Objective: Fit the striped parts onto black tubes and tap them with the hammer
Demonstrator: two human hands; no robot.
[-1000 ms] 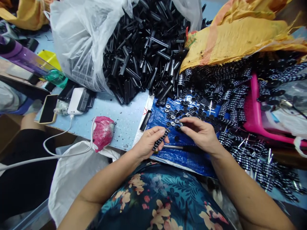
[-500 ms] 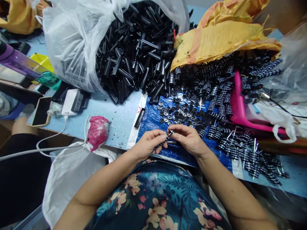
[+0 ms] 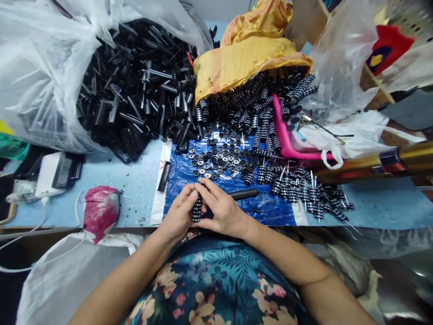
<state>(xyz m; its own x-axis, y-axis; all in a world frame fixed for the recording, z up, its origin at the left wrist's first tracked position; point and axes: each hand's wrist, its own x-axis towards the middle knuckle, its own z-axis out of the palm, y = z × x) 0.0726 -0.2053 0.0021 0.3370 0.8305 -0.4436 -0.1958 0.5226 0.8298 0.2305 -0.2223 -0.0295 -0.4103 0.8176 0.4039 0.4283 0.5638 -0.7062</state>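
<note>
Close to the table's front edge, my left hand (image 3: 179, 212) is closed on a black cylinder with white marks (image 3: 196, 210), held upright between both hands. My right hand (image 3: 221, 210) pinches its top end with thumb and fingers. Small black round discs (image 3: 219, 158) lie scattered on the blue sheet (image 3: 270, 208) beyond my hands. A dark textured rod (image 3: 244, 194) rests just right of my right hand. To the left, a plain black tube (image 3: 164, 176) lies on the sheet's white border.
A plastic bag (image 3: 43, 81) spills black tubes (image 3: 131, 118) at back left. The yellow sack (image 3: 233, 65) holds patterned cylinders, with more piled (image 3: 304, 192) at right beside a pink basket (image 3: 282, 131). A pink bundle (image 3: 101, 210) and white charger (image 3: 50, 174) lie left.
The view has swung to the right. The patterned cylinder is now upright between my hands, and my right hand has come round its top. A dark rod shows beside my right hand.
</note>
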